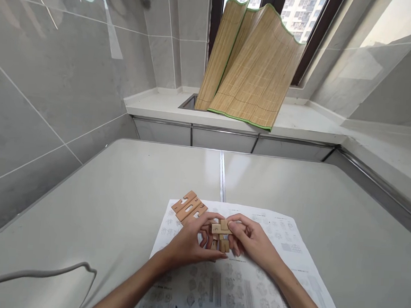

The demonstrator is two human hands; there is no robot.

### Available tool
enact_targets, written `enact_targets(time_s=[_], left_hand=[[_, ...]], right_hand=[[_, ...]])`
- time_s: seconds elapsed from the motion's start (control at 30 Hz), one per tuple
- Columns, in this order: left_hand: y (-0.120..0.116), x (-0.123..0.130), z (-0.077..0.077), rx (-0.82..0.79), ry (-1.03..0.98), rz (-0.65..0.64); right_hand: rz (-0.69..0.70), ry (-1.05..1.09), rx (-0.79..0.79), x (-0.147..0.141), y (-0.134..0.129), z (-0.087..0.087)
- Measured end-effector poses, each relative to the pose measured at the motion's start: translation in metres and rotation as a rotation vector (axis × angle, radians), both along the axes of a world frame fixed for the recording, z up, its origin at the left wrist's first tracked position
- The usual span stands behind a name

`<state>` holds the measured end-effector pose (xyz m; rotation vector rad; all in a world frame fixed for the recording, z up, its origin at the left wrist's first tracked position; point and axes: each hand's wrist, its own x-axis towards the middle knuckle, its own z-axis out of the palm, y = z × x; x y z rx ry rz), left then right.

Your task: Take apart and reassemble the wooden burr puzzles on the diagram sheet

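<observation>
Between my two hands is a small wooden puzzle of interlocking notched blocks (pixel 223 229), held just above a printed sheet (pixel 252 281). My left hand (pixel 199 239) curls around its left side, thumb below and fingers behind. With thumb and fingers pinched, my right hand (pixel 250 236) grips the upper right part of the puzzle. Some of the blocks are hidden by my fingers. Beyond my left hand, flat notched wooden pieces (pixel 189 207) with dark numbers lie side by side on the sheet's upper left corner.
The sheet, printed with small diagrams, lies on a pale table (pixel 133 205) with a seam down its middle. A grey cable (pixel 39 274) crosses the left front. Behind stands a white ledge (pixel 159 107) with a folded bamboo mat (pixel 256 72) leaning against the window.
</observation>
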<state>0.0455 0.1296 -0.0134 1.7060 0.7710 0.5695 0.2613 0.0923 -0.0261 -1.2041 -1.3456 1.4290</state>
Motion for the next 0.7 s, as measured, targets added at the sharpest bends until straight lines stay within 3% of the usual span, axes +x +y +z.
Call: enact_targets(time_s=[0.17, 0.33, 0.57, 0.7], left_hand=[[0.001, 0.003, 0.002, -0.100, -0.116, 0.103], [0.007, 0.003, -0.002, -0.223, -0.249, 0.268], [0.015, 0.001, -0.006, -0.309, -0.358, 0.396], [0.016, 0.001, -0.002, -0.353, -0.461, 0.388]], right_hand=[[-0.102, 0.029, 0.023, 0.001, 0.001, -0.001], [-0.154, -0.126, 0.103, 0.000, -0.001, 0.000], [0.092, -0.432, 0.307, -0.005, -0.008, -0.002], [0.196, -0.532, 0.396, -0.007, -0.012, -0.001]])
